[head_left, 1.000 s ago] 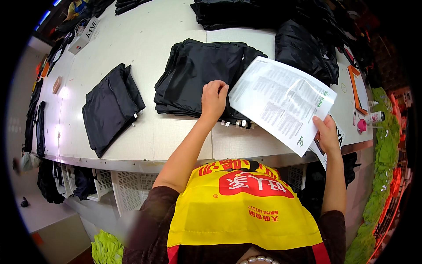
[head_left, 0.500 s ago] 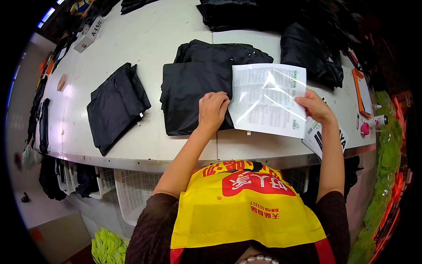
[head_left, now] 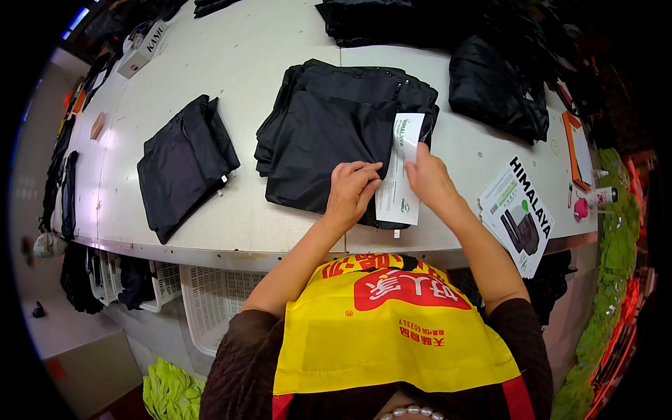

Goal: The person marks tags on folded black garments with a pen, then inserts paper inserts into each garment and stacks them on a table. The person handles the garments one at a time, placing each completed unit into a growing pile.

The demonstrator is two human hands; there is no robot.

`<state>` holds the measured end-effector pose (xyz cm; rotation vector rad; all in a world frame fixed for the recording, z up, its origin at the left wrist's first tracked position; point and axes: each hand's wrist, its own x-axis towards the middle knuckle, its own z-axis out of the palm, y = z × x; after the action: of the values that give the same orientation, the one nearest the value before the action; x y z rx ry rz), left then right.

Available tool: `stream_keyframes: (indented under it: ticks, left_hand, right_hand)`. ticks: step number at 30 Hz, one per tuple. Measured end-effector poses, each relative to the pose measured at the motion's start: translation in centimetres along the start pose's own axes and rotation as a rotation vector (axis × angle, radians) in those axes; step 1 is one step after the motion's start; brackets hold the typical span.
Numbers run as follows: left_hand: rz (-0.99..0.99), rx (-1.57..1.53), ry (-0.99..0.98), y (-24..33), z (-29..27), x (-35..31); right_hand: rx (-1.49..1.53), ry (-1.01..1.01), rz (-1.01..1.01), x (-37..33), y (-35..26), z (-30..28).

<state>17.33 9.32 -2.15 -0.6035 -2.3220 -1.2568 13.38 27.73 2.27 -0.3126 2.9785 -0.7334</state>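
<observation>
A folded black garment (head_left: 329,150) lies on a stack of similar dark pieces in the middle of the table. My left hand (head_left: 352,192) rests on its right part with curled fingers, pinching the fabric by the edge. My right hand (head_left: 430,178) grips a white printed sheet (head_left: 397,203) by its right side. Most of that sheet is hidden in or under the black fabric; only a narrow upright strip shows. To the right, near the table edge, lies a small pile of printed cards (head_left: 519,217) with a picture of black trousers.
Another folded black garment (head_left: 185,168) lies to the left. Dark bundles (head_left: 497,87) sit at the back right. An orange-edged board (head_left: 577,147) and a white bottle (head_left: 603,196) stand at the right edge. White baskets (head_left: 210,301) are under the table.
The white sheet has moved left and slid mostly into or under the black fabric. My right hand has travelled left with it, uncovering the card pile. My left hand has shifted slightly right.
</observation>
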Motion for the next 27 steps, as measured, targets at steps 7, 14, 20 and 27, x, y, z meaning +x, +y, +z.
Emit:
stream_keyframes:
  ticks: [7,14,20,27]
  left_hand:
    - [-0.081,-0.047,0.144,-1.2,1.2,1.5]
    - [-0.128,-0.139,-0.034,-3.1,2.5,0.8]
    - [-0.241,-0.314,-0.094,-5.6,3.1,0.8]
    - [-0.297,-0.374,-0.213,-6.8,3.0,0.9]
  right_hand:
    - [0.281,0.256,-0.059,1.9,-2.1,2.5]
    - [0.800,-0.196,0.203,3.1,0.3,4.2]
    - [0.681,-0.710,0.148,4.8,-0.4,0.3]
    - [-0.434,-0.480,-0.250,4.7,-1.9,0.3]
